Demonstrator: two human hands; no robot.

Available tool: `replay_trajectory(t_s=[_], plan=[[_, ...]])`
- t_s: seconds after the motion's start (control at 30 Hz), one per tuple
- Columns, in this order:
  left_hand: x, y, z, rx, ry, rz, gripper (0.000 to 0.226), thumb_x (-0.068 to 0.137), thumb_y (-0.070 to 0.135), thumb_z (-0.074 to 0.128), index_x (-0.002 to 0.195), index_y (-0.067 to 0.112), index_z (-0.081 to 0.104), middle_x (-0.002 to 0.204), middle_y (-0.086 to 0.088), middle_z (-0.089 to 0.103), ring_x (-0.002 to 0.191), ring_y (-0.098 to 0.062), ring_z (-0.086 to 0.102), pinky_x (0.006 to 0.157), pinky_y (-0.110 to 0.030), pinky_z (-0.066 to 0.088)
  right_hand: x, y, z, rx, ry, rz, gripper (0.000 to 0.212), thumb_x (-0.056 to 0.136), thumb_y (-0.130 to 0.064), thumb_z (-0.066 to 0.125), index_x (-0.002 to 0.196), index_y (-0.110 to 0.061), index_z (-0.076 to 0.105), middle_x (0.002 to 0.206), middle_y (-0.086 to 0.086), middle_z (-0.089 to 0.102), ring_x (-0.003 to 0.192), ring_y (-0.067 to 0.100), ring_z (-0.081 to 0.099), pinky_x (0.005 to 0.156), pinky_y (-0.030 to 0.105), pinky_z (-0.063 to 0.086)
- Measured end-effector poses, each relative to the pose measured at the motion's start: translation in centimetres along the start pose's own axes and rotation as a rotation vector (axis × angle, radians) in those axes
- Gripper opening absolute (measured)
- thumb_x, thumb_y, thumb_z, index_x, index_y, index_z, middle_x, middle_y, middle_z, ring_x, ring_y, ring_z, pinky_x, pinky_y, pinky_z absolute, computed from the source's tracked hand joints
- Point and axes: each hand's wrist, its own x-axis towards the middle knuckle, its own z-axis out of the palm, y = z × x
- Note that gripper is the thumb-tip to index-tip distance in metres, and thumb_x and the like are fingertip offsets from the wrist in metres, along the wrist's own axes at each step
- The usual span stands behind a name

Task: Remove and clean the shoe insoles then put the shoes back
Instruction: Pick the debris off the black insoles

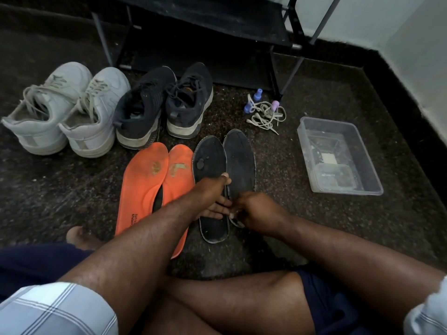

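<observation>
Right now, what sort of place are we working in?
Probably a home floor corner by a wall: a black shoe rack stands on dark speckled flooring, with white sneakers and black sneakers lined up before it.

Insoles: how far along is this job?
Done: four insoles lie out on the floor, the orange pair and the black pair. In hand: the left hand presses the left black insole while the right hand pinches the other's heel edge. Left: refitting them and returning the white sneakers and black sneakers to the rack.
</observation>
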Motion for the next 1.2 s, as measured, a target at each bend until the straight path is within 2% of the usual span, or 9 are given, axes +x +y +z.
replay_trajectory(t_s=[0.07, 0.13, 0.23, 0.4, 0.67, 0.83, 0.93, 1.0, 1.2], plan=[[0.0, 0.0, 0.0, 0.001, -0.002, 0.008, 0.045, 0.102, 0.055, 0.038, 0.140, 0.032, 0.047, 0.106, -0.020, 0.071, 0.095, -0.032, 0.072, 0.091, -0.046, 0.057, -1.0, 0.3, -0.3, 0.010, -0.098, -0.028, 0.021, 0.083, -0.014, 0.066, 0.102, -0.019, 0.075, 0.104, 0.001, 0.068, 0.096, 0.016, 0.063, 0.083, 0.019, 0.044], [0.0, 0.0, 0.0, -0.003, 0.000, 0.010, 0.046, 0.102, 0.057, 0.037, 0.138, 0.031, 0.049, 0.104, -0.019, 0.071, 0.093, -0.032, 0.073, 0.090, -0.047, 0.057, -1.2, 1.3, -0.8, 0.011, -0.085, 0.021, 0.023, 0.081, -0.011, 0.068, 0.100, -0.020, 0.076, 0.100, 0.000, 0.067, 0.096, 0.015, 0.062, 0.078, 0.013, 0.036], [0.1, 0.0, 0.0, -0.005, 0.000, 0.008, 0.045, 0.102, 0.057, 0.035, 0.136, 0.032, 0.050, 0.102, -0.019, 0.072, 0.093, -0.031, 0.073, 0.089, -0.045, 0.057, -0.5, 2.6, -0.6, -0.010, 0.099, 0.135, 0.022, 0.077, -0.012, 0.067, 0.096, -0.022, 0.074, 0.098, 0.002, 0.066, 0.093, 0.021, 0.064, 0.079, 0.022, 0.044], [0.2, 0.0, -0.2, -0.009, 0.001, 0.001, 0.046, 0.102, 0.058, 0.035, 0.136, 0.032, 0.051, 0.102, -0.019, 0.071, 0.094, -0.032, 0.073, 0.089, -0.046, 0.057, -1.0, 1.5, 0.4, -0.050, 0.025, 0.109, 0.031, 0.078, -0.009, 0.064, 0.107, -0.020, 0.072, 0.103, 0.004, 0.062, 0.095, 0.021, 0.062, 0.084, 0.032, 0.051], [0.1, 0.1, 0.1, 0.005, 0.000, 0.006, 0.057, 0.102, 0.055, 0.037, 0.147, 0.021, 0.041, 0.100, -0.023, 0.070, 0.078, -0.034, 0.072, 0.066, -0.035, 0.060, -0.5, 1.8, 0.3, 0.016, 0.035, 0.122, 0.030, 0.079, -0.013, 0.063, 0.105, -0.023, 0.073, 0.106, -0.004, 0.069, 0.099, 0.012, 0.063, 0.084, 0.017, 0.043], [0.1, -0.2, 0.1, -0.075, -0.037, 0.005, 0.059, 0.101, 0.055, 0.043, 0.150, 0.023, 0.035, 0.105, -0.027, 0.067, 0.089, -0.043, 0.072, 0.076, -0.045, 0.062, -0.3, 1.3, -0.3, 0.108, -0.009, 0.143, 0.024, 0.080, -0.014, 0.065, 0.099, -0.023, 0.076, 0.101, -0.009, 0.073, 0.092, 0.004, 0.066, 0.074, 0.009, 0.042], [0.1, -0.2, -0.1, -0.082, -0.046, 0.007, 0.057, 0.101, 0.056, 0.042, 0.149, 0.025, 0.037, 0.104, -0.026, 0.067, 0.088, -0.043, 0.072, 0.075, -0.045, 0.062, 0.7, 2.1, -1.4, 0.207, 0.171, 0.237, 0.014, 0.083, -0.018, 0.068, 0.094, -0.023, 0.075, 0.089, -0.012, 0.069, 0.079, 0.002, 0.064, 0.063, 0.005, 0.040], [0.1, -0.2, 0.0, -0.063, -0.053, 0.010, 0.055, 0.101, 0.056, 0.042, 0.147, 0.028, 0.037, 0.105, -0.024, 0.067, 0.089, -0.042, 0.073, 0.078, -0.046, 0.062, 1.8, 2.7, -1.8, 0.161, 0.284, 0.222, 0.014, 0.085, -0.020, 0.067, 0.097, -0.024, 0.074, 0.092, -0.008, 0.066, 0.082, 0.007, 0.063, 0.067, 0.013, 0.041], [0.4, -0.1, 0.2, 0.031, -0.081, 0.007, 0.059, 0.100, 0.058, 0.042, 0.149, 0.025, 0.039, 0.108, -0.022, 0.067, 0.092, -0.037, 0.073, 0.082, -0.045, 0.061, 4.1, 4.5, -1.9, 0.091, 0.351, 0.160, 0.018, 0.084, -0.014, 0.066, 0.099, -0.021, 0.074, 0.096, 0.000, 0.067, 0.090, 0.015, 0.062, 0.077, 0.019, 0.043]])
